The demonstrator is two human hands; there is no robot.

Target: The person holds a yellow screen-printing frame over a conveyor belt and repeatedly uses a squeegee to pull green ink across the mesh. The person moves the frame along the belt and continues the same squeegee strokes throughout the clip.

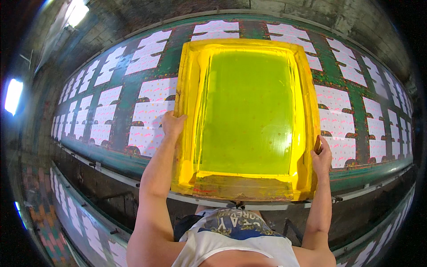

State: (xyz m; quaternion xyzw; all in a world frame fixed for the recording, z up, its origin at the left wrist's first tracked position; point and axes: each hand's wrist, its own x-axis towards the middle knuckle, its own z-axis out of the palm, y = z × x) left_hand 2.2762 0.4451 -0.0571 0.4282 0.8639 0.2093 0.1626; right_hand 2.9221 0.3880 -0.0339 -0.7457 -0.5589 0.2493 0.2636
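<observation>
Looking down from my head camera, I have the fingers of my left hand (172, 124) closed around the left side of a large yellow frame (186, 102), thumb laid on the edge. The fingers of my right hand (323, 155) close on its opposite side, a bit lower, bent, with a small gap showing between thumb and forefinger. The frame fills the space between my fingers, and its green screen (249, 111) faces up at me. It lies over the long green table (359, 115), though I can't quite tell whether it rests there or I hold it just clear.

Just beyond my left fingers are white pieces (153, 111) with pink marks and small dots; more white sheets (336, 122) lie right beside my right fingers, and rows of them run off both ways. Below and between my forearms is my white shirt (235, 244). Well apart from my left fingers, up and to the left, are a bright lamp (13, 96) and a grey wall (111, 26).
</observation>
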